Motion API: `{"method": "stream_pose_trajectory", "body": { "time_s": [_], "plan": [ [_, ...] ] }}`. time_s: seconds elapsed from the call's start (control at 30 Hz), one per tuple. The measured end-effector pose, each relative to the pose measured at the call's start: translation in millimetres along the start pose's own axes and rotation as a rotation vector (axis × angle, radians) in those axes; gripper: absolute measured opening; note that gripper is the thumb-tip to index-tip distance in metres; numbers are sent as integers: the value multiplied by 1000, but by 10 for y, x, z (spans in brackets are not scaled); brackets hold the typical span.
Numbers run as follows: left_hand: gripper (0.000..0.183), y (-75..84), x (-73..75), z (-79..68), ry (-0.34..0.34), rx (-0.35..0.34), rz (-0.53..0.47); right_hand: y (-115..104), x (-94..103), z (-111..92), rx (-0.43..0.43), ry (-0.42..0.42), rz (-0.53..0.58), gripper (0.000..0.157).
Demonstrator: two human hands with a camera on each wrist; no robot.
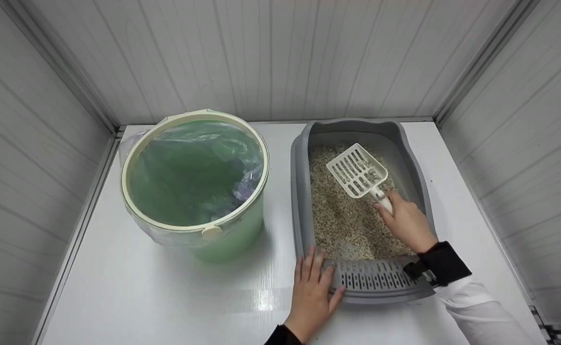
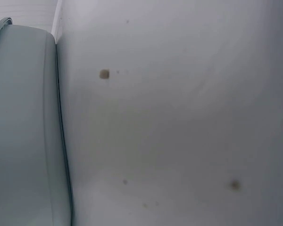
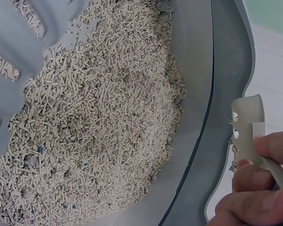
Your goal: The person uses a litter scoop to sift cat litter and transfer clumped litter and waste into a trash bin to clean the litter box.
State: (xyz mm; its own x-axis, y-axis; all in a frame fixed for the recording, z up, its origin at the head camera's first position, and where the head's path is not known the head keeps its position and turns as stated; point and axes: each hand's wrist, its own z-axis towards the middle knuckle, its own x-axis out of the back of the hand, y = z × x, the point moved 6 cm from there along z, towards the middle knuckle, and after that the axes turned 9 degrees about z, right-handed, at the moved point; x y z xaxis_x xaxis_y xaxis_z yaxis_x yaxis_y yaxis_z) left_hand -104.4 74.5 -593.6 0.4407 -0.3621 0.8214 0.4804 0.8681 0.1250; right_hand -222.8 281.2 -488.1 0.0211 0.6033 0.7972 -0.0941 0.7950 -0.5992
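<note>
My right hand [image 1: 407, 220] grips the handle of a white slotted litter scoop [image 1: 357, 170], held above the litter box, with a few bits of litter in its slots. In the right wrist view, curled fingers [image 3: 257, 202] wrap the handle of the scoop [image 3: 249, 115] near the box's wall. The grey litter box [image 1: 299, 191] contains tan pellet litter [image 1: 352, 220], with darker, clumped patches in the right wrist view. My left hand [image 1: 311, 292] rests with straight fingers on the box's near left corner. That hand is out of sight in the left wrist view.
A green bucket [image 1: 232, 249] lined with a clear plastic bag stands left of the box, with something purplish inside against the bag. Both stand on a white tabletop [image 1: 117, 287] with grey panel walls [image 1: 271, 57] behind and at the sides. Small specks dot the tabletop [image 2: 170, 117].
</note>
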Motion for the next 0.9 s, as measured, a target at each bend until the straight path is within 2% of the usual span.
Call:
{"method": "stream_pose_trajectory", "body": {
  "time_s": [0.23,0.37,0.5,0.67,0.9],
  "plan": [
    [41,5,11,11,-2,-3,9,15,34,4,-27,-19,48,36],
    [40,7,21,17,12,-8,-3,-25,98,-4,-29,-27,87,45],
    [39,7,18,22,10,-8,-11,-83,173,6,-20,-37,105,44],
    [38,6,12,21,-1,-3,-9,-212,289,33,-8,-63,112,37],
    [38,8,16,16,16,-10,-1,-485,488,77,31,-105,108,31]
  ]
}}
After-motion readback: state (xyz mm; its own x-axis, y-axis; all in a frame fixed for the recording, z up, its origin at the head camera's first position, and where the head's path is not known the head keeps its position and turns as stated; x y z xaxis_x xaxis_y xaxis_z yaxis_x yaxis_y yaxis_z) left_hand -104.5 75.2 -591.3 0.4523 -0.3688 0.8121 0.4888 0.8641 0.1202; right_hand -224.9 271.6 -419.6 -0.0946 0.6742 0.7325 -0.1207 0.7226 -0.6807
